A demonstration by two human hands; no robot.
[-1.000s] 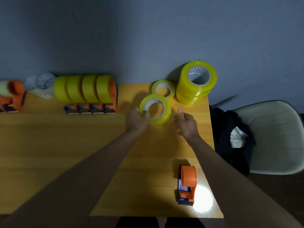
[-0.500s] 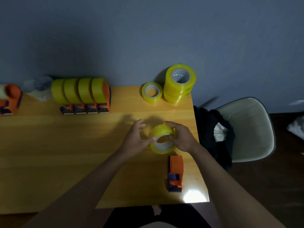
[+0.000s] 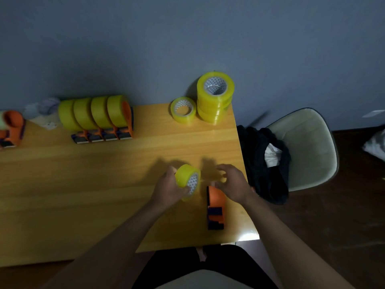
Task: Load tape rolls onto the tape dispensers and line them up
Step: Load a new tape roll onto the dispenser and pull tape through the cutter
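Note:
My left hand (image 3: 169, 191) grips a yellow tape roll (image 3: 186, 178), held on edge above the wooden table (image 3: 104, 184) with its white core facing right. An empty orange and blue tape dispenser (image 3: 215, 207) lies just right of the roll. My right hand (image 3: 233, 183) hovers over the top of that dispenser with fingers loosely spread, holding nothing. Several loaded dispensers (image 3: 98, 118) stand in a row at the back left. A single tape roll (image 3: 183, 109) lies flat beside a stack of rolls (image 3: 215, 97) at the back right.
Another orange dispenser (image 3: 11, 128) stands at the far left edge, with crumpled plastic wrap (image 3: 41, 109) behind it. A white chair (image 3: 308, 147) with dark clothing (image 3: 262, 163) draped on it stands past the table's right edge. A grey wall rises behind the table.
The roll was carried from the back of the table to the front, beside the dispenser. My right hand has let go of it and moved over the dispenser; my left hand alone holds the roll.

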